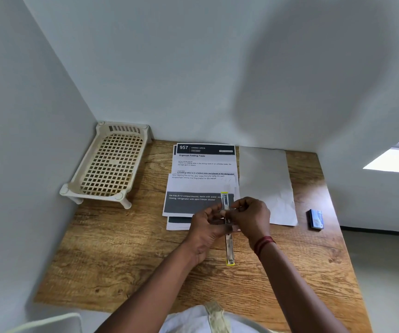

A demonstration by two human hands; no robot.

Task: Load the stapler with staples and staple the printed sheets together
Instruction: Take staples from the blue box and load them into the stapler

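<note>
1. Tray [108, 164] first, far left in the corner: it plays no part, so I leave it alone and keep my elbows off it.
2. Printed sheets [200, 179] lie in a loose, staggered pile in the middle of the worktop [121, 255], not yet squared up. I judge they need aligning before any stapling, but that comes after loading.
3. My left hand [205, 227] sits just left of the stapler [228, 227], fingers [211, 211] curled in toward its middle. I cannot tell whether they actually pinch the stapler or a strip of staples, as the two hands hide that spot.
4. The stapler lies swung fully open, one end resting on the sheets, the other pointing toward me on bare wood. To load well, I would steady the base, drop the strip legs-down into the channel and check that it slides freely before closing the top.
5. My right hand [251, 217] meets the left over the stapler, fingers bent as if closed on something small; what they hold is hidden.
6. The plain sheet [265, 183] lies just right of the pile.
7. The small blue box [316, 219], probably the staple supply, sits well apart at the right, within reach for more.
</note>
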